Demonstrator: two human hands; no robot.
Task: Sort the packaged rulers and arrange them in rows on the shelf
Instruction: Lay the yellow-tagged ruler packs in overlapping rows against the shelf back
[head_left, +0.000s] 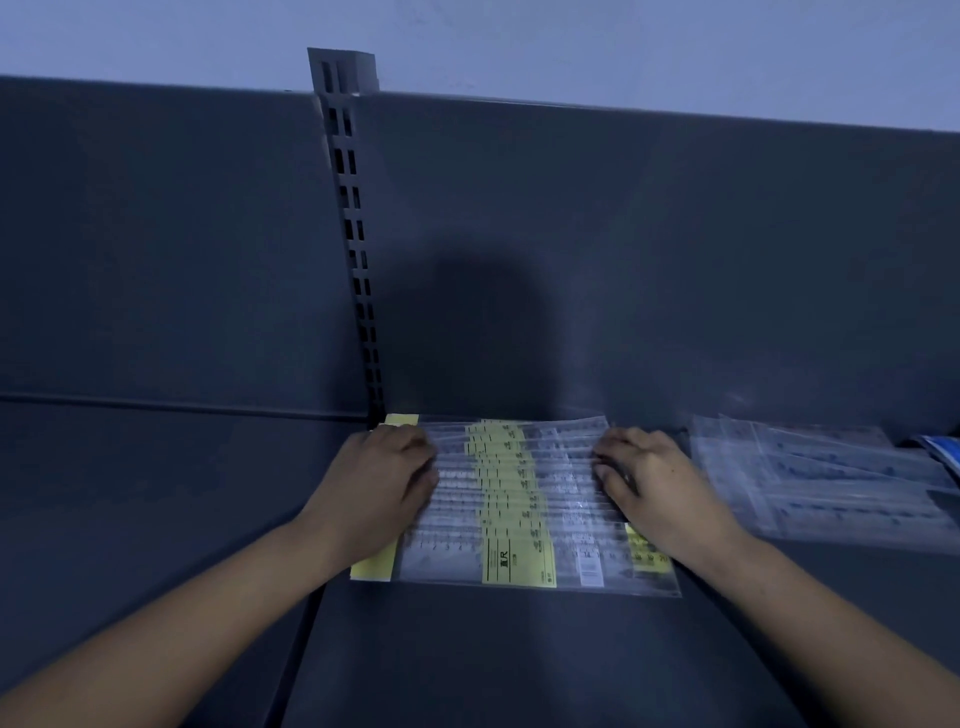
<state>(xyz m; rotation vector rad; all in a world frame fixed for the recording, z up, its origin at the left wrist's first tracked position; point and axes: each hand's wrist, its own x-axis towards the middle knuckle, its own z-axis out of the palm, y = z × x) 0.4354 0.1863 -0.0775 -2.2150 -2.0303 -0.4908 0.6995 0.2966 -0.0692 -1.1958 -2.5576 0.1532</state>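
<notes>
Several clear packaged rulers with yellow labels (514, 499) lie overlapped in a row on the dark grey shelf (467, 654), running from the back panel toward me. My left hand (382, 483) rests on the row's left ends, fingers curled down onto the packets. My right hand (649, 483) rests on the right ends, fingers bent and pressing the packets. A second pile of clear ruler packets (821, 478), without yellow labels showing, lies to the right on the same shelf.
A slotted metal upright (353, 234) rises along the back panel (675, 260) just behind the row's left corner. A blue-and-white item (943, 452) pokes in at the right edge. A seam divides the shelf from the neighbouring section on the left (156, 519).
</notes>
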